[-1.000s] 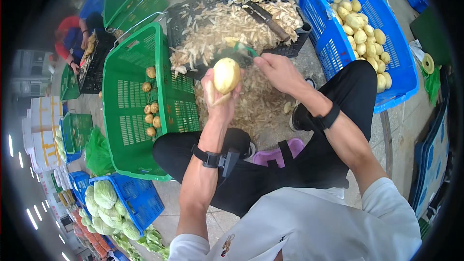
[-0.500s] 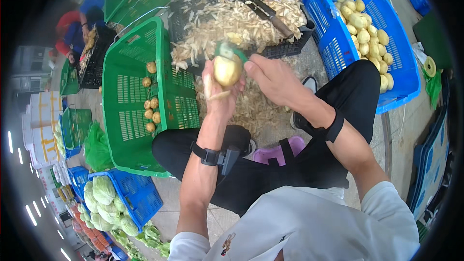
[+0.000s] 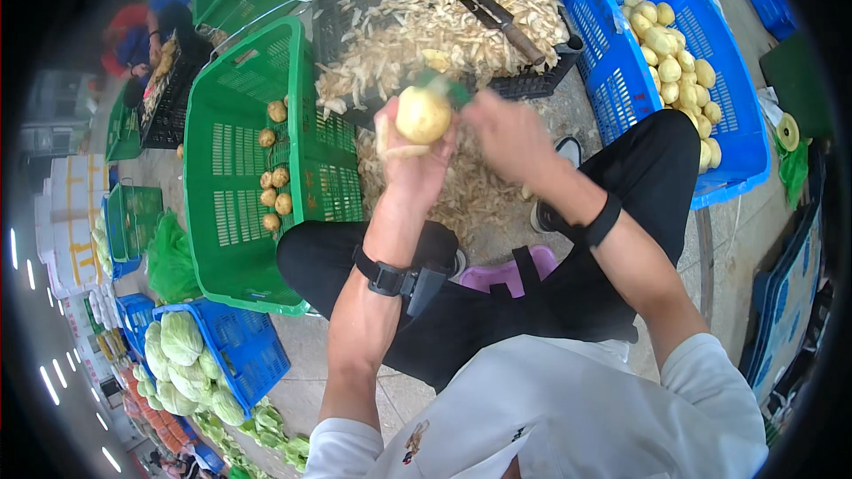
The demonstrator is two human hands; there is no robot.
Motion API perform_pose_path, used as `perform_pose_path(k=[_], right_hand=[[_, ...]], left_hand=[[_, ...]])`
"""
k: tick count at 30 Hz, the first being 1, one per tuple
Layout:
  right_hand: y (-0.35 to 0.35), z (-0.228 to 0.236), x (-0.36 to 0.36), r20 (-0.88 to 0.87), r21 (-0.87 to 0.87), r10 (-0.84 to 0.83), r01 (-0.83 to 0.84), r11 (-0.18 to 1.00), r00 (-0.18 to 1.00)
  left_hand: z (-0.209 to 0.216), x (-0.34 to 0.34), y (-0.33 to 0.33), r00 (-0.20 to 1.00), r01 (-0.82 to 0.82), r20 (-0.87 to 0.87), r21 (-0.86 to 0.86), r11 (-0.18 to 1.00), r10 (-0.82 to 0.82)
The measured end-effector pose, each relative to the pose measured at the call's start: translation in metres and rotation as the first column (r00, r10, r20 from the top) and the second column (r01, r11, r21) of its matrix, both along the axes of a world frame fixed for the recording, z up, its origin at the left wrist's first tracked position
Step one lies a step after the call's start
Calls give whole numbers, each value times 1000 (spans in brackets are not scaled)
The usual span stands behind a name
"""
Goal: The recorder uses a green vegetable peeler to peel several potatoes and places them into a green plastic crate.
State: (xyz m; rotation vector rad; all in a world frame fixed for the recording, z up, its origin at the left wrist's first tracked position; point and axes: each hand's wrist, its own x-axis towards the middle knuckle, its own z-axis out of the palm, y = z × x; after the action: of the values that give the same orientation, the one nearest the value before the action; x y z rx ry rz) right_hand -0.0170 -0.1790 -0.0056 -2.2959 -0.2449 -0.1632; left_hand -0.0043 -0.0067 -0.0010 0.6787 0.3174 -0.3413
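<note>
My left hand [image 3: 414,170] is closed round a largely peeled, pale yellow potato [image 3: 423,115], held up above my knees. A strip of peel [image 3: 404,152] hangs beside the potato at the palm. My right hand [image 3: 515,137], smeared by motion, grips a green peeler [image 3: 453,91] whose blurred head lies at the potato's far side. Just beyond both hands, a heap of peelings [image 3: 390,40] covers a black crate [image 3: 561,71]. A tool with a long dark blade and a wooden handle [image 3: 522,42] lies on that heap.
To the left stands a green basket [image 3: 206,204] with several unpeeled potatoes [image 3: 267,137]. A blue basket [image 3: 741,160] at right holds peeled potatoes [image 3: 679,71]. Cabbages [image 3: 182,337] fill a blue crate [image 3: 257,350]. Another person [image 3: 133,40] works at far left. Peelings litter the floor.
My right hand with the peeler has shifted slightly right along the potato and is more blurred. The potato has turned a little in my left hand. The whole view has shifted slightly.
</note>
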Motion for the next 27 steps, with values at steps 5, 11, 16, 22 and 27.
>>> perform_pose_path(k=[5, 11, 16, 22, 27], right_hand=[[-23, -4, 9, -211, 102, -112, 136, 985, 971], [8, 15, -10, 120, 102, 104, -117, 988, 987], [-27, -10, 17, -196, 102, -64, 85, 991, 979], [-5, 13, -1, -70, 237, -61, 76, 969, 996], [-12, 18, 0, -103, 144, -102, 116, 983, 990]], left_hand=[[6, 12, -2, 976, 110, 189, -7, 994, -107], [15, -2, -10, 994, -58, -88, 5, 998, 58], [9, 7, 2, 984, 63, 163, 15, 998, -64], [8, -4, 1, 991, -51, 128, 206, 977, 25], [21, -6, -10, 934, -107, 343, 538, 836, -101]])
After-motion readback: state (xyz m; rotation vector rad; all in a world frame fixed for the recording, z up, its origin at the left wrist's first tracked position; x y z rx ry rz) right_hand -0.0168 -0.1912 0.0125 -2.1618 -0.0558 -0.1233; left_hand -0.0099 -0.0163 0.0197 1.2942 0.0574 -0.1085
